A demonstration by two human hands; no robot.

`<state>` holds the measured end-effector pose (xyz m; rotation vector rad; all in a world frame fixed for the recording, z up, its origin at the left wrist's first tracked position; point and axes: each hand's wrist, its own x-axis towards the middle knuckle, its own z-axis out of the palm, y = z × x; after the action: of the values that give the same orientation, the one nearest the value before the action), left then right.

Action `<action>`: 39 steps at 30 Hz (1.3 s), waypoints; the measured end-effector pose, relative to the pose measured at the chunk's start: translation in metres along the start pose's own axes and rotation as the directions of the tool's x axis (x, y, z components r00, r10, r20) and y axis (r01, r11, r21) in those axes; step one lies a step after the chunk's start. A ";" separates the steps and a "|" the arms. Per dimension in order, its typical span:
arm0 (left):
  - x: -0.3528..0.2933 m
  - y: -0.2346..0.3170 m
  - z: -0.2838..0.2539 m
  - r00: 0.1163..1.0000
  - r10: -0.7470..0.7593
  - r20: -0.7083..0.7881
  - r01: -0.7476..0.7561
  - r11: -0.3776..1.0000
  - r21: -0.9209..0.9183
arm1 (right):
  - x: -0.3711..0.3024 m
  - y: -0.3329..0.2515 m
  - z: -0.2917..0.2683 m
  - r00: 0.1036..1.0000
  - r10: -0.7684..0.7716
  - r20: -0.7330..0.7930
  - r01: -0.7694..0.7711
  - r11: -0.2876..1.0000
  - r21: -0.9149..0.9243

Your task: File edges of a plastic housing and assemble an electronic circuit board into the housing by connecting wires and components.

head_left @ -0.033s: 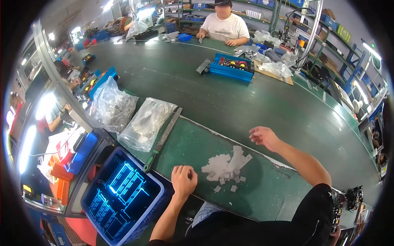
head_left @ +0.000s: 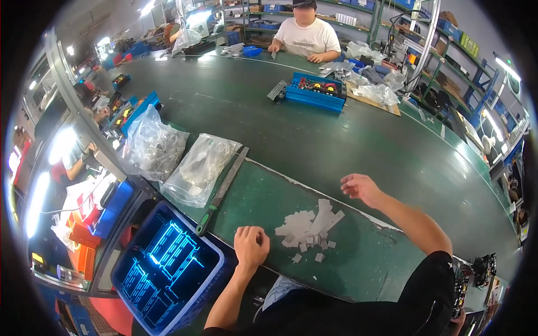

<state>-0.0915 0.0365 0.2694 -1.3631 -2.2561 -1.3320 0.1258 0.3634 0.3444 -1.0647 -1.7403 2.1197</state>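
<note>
my left hand [head_left: 251, 247] curled, contents i cannot tell, my right hand [head_left: 361, 189] loosely spread, pale flat pieces [head_left: 302, 225] between

Green shelves [head_left: 353, 27], bright tube lights [head_left: 38, 204]

Left hand [head_left: 250, 246]: one, fingers curled into a loose fist, back upward; left forearm [head_left: 228, 297] bare, rising from the lower edge. Right hand [head_left: 361, 189]: one, fingers pointing left, slightly bent, loosely parted; right forearm [head_left: 414, 220] bare, slanting outward to a bent elbow; upper arm [head_left: 428, 285] black-sleeved.
</note>
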 end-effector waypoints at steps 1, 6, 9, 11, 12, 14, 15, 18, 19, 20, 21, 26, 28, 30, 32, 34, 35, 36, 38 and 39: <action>0.001 0.002 0.000 1.000 0.002 0.002 -0.002 1.000 0.000 | 0.000 0.004 -0.003 1.000 0.000 -0.002 0.000 1.000 0.003; 0.006 0.009 0.003 0.999 -0.034 0.011 0.034 0.999 0.007 | 0.002 0.022 -0.018 0.995 0.036 -0.098 -0.028 0.996 0.079; 0.007 0.008 0.005 1.000 -0.017 0.013 0.017 1.000 0.009 | -0.002 0.033 -0.024 0.991 0.035 -0.132 -0.017 0.991 0.131; 0.007 0.009 0.007 1.000 -0.012 0.016 0.011 1.000 0.012 | -0.005 0.037 -0.031 0.990 0.026 -0.142 -0.004 0.989 0.148; 0.007 0.009 0.009 1.000 -0.006 0.015 0.006 1.000 0.013 | -0.007 0.037 -0.034 0.988 0.015 -0.152 0.010 0.987 0.161; 0.008 0.010 0.011 1.000 -0.009 0.015 0.009 1.000 0.007 | -0.008 0.036 -0.042 0.986 0.009 -0.167 0.022 0.983 0.182; 0.009 0.010 0.012 1.000 -0.014 0.011 0.014 1.000 0.000 | -0.010 0.035 -0.045 0.984 0.003 -0.180 0.033 0.979 0.199; 0.008 0.011 0.013 1.000 -0.009 0.004 0.009 1.000 -0.002 | -0.018 0.034 -0.051 0.984 0.014 -0.179 0.030 0.971 0.238; 0.009 0.011 0.013 1.000 -0.007 0.006 0.007 1.000 -0.001 | -0.019 0.035 -0.054 0.984 0.013 -0.179 0.031 0.970 0.241; 0.009 0.011 0.015 1.000 -0.008 0.001 0.008 1.000 -0.009 | -0.021 0.037 -0.058 0.985 0.015 -0.172 0.032 0.964 0.266; 0.010 0.012 0.016 1.000 -0.010 -0.003 0.010 1.000 -0.017 | -0.023 0.038 -0.062 0.986 0.016 -0.166 0.033 0.956 0.290; 0.011 0.014 0.016 1.000 0.003 -0.005 -0.003 1.000 -0.012 | -0.033 0.045 -0.071 0.983 0.029 -0.182 0.035 0.939 0.343; 0.010 0.012 0.012 1.000 -0.003 -0.004 0.003 1.000 -0.008 | -0.041 0.045 -0.068 0.983 0.035 -0.179 0.035 0.927 0.373; 0.009 0.010 0.006 0.999 -0.029 -0.018 0.029 1.000 0.007 | -0.042 0.038 -0.061 0.974 0.068 -0.218 0.036 0.897 0.441; 0.003 0.008 0.000 1.000 -0.007 0.003 0.007 1.000 0.012 | -0.052 0.049 -0.054 0.941 0.131 -0.311 0.025 0.892 0.451; 0.000 0.011 -0.005 1.000 -0.012 0.006 0.012 1.000 0.005 | -0.082 0.054 -0.039 0.918 0.143 -0.369 0.046 0.888 0.458; 0.001 0.014 -0.008 0.999 -0.017 0.033 0.017 1.000 0.003 | -0.098 0.060 -0.040 0.922 0.120 -0.369 0.058 0.897 0.438; -0.003 0.014 -0.008 0.999 -0.024 0.021 0.024 1.000 -0.008 | -0.113 0.067 -0.040 0.925 0.097 -0.368 0.071 0.906 0.418; -0.008 0.010 -0.004 1.000 -0.024 -0.002 0.023 0.999 -0.048 | -0.146 0.077 -0.032 0.915 0.101 -0.392 0.118 0.860 0.497; -0.013 0.013 -0.009 0.999 -0.034 -0.010 0.034 0.999 -0.036 | -0.163 0.084 -0.030 0.908 0.061 -0.414 0.147 0.881 0.451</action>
<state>-0.0765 0.0238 0.2754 -1.3318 -2.2685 -1.3940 0.2859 0.2697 0.3317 -1.1959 -0.9690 1.9478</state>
